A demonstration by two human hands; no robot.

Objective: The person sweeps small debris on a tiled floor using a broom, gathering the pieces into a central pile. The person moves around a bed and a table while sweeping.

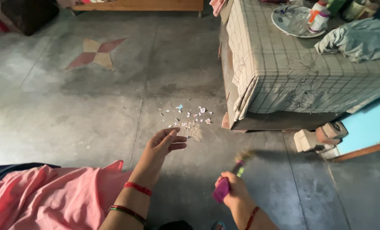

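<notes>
A little pile of scraps point(189, 119) lies on the grey floor point(70, 115), near the covered table point(283, 72). The right hand point(232, 191) grips a pink-handled broom point(229, 181) (its blurry bristles just beside the pile). The left hand point(166, 142) hovers open, holding nothing. It looks like the sweeping step; next, short gentle strokes toward one spot.

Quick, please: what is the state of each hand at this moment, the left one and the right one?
Left hand: open, holding nothing, above the grey floor.
Right hand: closed on the magenta plastic handle of a small broom.
</notes>
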